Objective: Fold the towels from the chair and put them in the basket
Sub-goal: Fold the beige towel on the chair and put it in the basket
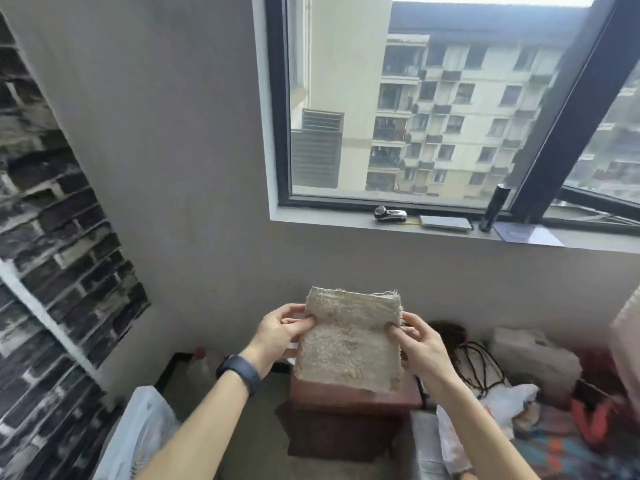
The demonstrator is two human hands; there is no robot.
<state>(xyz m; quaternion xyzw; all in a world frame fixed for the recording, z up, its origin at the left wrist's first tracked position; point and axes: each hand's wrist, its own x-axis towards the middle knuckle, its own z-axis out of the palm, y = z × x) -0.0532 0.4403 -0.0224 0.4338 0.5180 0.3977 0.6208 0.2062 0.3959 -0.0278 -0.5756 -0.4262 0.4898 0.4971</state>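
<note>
A beige towel (pixel 349 341), folded into a small rectangle, hangs upright in front of me below the window. My left hand (pixel 280 336), with a dark band on its wrist, pinches the towel's left edge. My right hand (pixel 417 346) pinches the right edge at about the same height. The towel's lower end hangs just above a dark red wooden stool (pixel 349 420). No basket shows in this view.
A window sill (pixel 450 233) carries a small gadget, a flat tablet and a dark cylinder. A plastic bottle (pixel 204 365) stands left of the stool. Bags, cables and colourful cloth (pixel 540 410) crowd the right. A brick-pattern wall (pixel 52 254) runs along the left.
</note>
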